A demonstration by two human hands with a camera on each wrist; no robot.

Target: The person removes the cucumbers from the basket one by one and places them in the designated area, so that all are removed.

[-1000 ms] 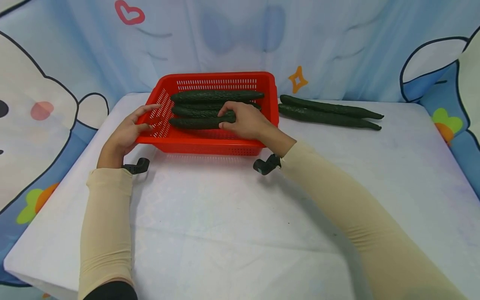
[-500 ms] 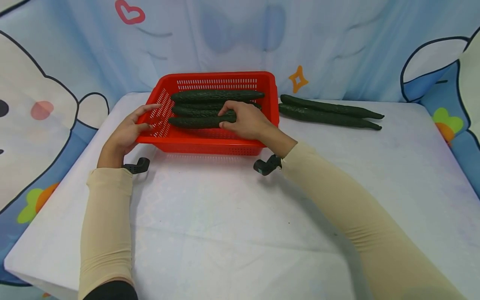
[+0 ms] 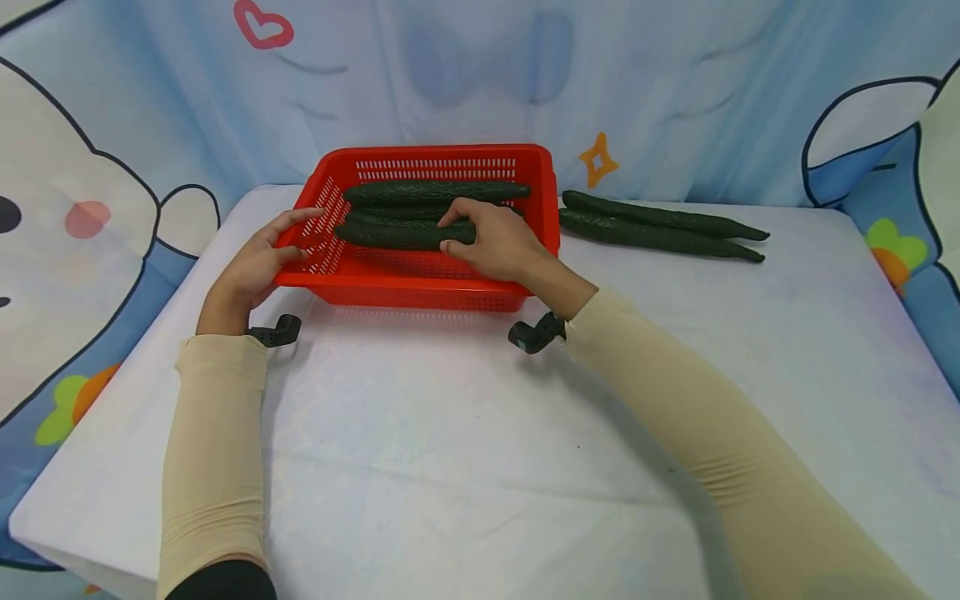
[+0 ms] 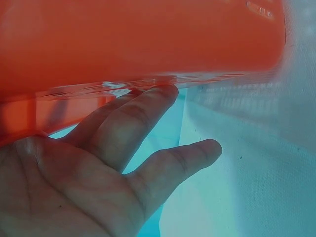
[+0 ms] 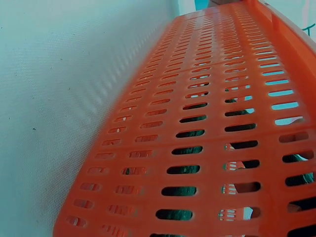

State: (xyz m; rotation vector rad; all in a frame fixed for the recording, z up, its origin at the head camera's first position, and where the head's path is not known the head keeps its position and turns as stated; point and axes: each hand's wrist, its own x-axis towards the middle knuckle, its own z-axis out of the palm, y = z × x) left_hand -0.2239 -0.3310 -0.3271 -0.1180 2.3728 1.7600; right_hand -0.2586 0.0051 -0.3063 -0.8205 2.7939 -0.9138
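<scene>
In the head view a red slotted plastic basket (image 3: 420,295) stands at the back of the table, with several dark green cucumbers lying lengthwise in it. My right hand (image 3: 498,242) reaches over the near rim and pinches the front cucumber (image 3: 390,236) between thumb and fingers. Behind it lie other cucumbers (image 3: 435,192), partly hidden by that hand. My left hand (image 3: 251,262) holds the basket's left end, thumb and index finger spread over the rim. In the left wrist view its other fingers (image 4: 133,123) extend along the basket's outside. The right wrist view shows only the slotted basket wall (image 5: 197,108).
Two more cucumbers (image 3: 660,229) lie side by side on the white tablecloth (image 3: 465,433), just right of the basket. A blue printed curtain (image 3: 465,75) hangs directly behind the table.
The front cucumber in my right hand has shifted slightly back and up, now covering part of the one behind it. My left hand and the basket stay in place.
</scene>
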